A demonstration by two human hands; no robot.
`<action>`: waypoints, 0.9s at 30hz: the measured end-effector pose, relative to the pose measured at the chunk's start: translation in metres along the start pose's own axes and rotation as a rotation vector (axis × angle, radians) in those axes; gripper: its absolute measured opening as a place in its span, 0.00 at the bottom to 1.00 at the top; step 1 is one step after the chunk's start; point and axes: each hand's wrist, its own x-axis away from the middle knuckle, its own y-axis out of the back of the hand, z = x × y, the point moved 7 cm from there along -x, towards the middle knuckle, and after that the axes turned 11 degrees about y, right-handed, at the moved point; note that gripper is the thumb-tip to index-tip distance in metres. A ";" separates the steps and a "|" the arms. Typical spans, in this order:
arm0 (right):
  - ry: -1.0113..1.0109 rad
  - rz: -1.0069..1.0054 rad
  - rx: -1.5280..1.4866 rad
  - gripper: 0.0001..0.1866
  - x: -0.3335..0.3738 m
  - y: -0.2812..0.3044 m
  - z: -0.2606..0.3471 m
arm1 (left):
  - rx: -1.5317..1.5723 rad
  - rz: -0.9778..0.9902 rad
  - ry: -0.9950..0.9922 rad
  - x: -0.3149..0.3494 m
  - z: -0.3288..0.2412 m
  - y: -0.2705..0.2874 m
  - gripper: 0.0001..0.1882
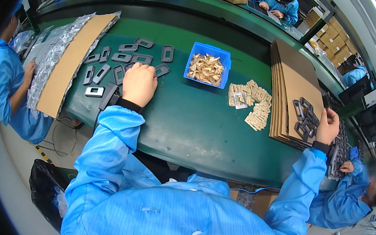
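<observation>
My left hand [140,86] reaches over a loose group of dark, rectangular plastic frames [140,59] on the left of the green table. Its fingers are bent together, and their tips are hidden from me. One frame [161,70] lies right beside its knuckles; a piece with a pale face [94,92] lies nearer. At the far right my right hand [327,125] is at the edge of a cardboard stack [300,71], beside a small pile of black frames [305,121]. Thumb and fingers there are closed in a pinch; what they hold is unclear.
A blue bin [225,56] full of small tan pieces stands mid-table. Flat tan strips [258,114] lie to its right, with a small clear piece [240,100] on them. Cardboard and plastic wrap [65,61] cover the left end. Co-workers sit left, right and across.
</observation>
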 end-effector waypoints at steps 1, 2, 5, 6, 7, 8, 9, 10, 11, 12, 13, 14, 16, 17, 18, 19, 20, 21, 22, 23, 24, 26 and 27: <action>0.067 -0.024 -0.293 0.10 0.006 -0.001 0.020 | 0.049 -0.064 -0.025 0.002 -0.005 0.009 0.07; 0.061 -0.022 -0.293 0.10 0.011 0.001 0.043 | 0.094 -0.127 -0.045 0.006 -0.008 0.019 0.06; -0.128 0.371 -1.019 0.08 0.039 -0.029 0.113 | 0.162 -0.098 0.002 0.027 -0.034 0.057 0.05; -0.154 0.486 -1.083 0.08 0.050 -0.040 0.129 | 0.196 -0.021 0.015 0.035 -0.046 0.066 0.06; -0.138 0.600 -1.028 0.08 0.058 -0.050 0.143 | 0.207 0.054 -0.090 0.043 -0.065 0.068 0.07; -0.119 0.716 -0.974 0.07 0.065 -0.062 0.157 | 0.217 0.127 -0.190 0.053 -0.083 0.067 0.08; -0.052 0.730 -0.932 0.08 0.071 -0.079 0.165 | 0.234 0.147 -0.319 0.065 -0.105 0.068 0.08; 0.015 0.738 -0.885 0.08 0.078 -0.098 0.169 | 0.253 0.163 -0.454 0.075 -0.127 0.067 0.08; 0.086 0.746 -0.751 0.10 0.080 -0.114 0.176 | 0.319 0.190 -0.532 0.082 -0.140 0.062 0.06; 0.151 0.747 -0.610 0.12 0.082 -0.127 0.181 | 0.298 0.216 -0.615 0.089 -0.153 0.053 0.05; 0.109 0.763 -0.457 0.16 0.085 -0.141 0.176 | 0.286 0.253 -0.666 0.093 -0.162 0.046 0.04; 0.151 0.753 -0.294 0.17 0.086 -0.147 0.175 | 0.273 0.290 -0.716 0.096 -0.169 0.039 0.04; 0.139 0.784 -0.154 0.16 0.095 -0.160 0.170 | 0.238 0.407 -0.711 0.093 -0.172 0.027 0.06; 0.135 0.790 -0.160 0.16 0.097 -0.163 0.170 | 0.294 0.446 -0.690 0.084 -0.172 0.028 0.07; 0.108 0.802 -0.170 0.15 0.100 -0.165 0.167 | 0.353 0.487 -0.670 0.073 -0.174 0.031 0.08; 0.080 0.813 -0.178 0.14 0.103 -0.167 0.165 | 0.389 0.441 -0.630 0.058 -0.175 0.036 0.09; 0.072 0.818 -0.178 0.14 0.107 -0.171 0.160 | 0.476 0.380 -0.575 0.041 -0.175 0.041 0.07; 0.049 0.799 -0.260 0.13 0.109 -0.174 0.154 | 0.538 0.357 -0.542 0.024 -0.177 0.043 0.07; 0.030 0.781 -0.342 0.12 0.110 -0.178 0.152 | 0.599 0.330 -0.504 0.008 -0.178 0.041 0.06; 0.027 0.787 -0.341 0.12 0.113 -0.179 0.151 | 0.663 0.309 -0.495 -0.004 -0.180 0.037 0.06; 0.044 0.756 -0.344 0.11 0.113 -0.179 0.152 | 0.726 0.284 -0.484 -0.015 -0.181 0.032 0.06; 0.059 0.735 -0.345 0.10 0.115 -0.177 0.156 | 0.747 0.324 -0.423 -0.021 -0.180 0.007 0.07; 0.054 0.732 -0.326 0.09 0.113 -0.174 0.160 | 0.761 0.304 -0.420 -0.021 -0.179 -0.002 0.07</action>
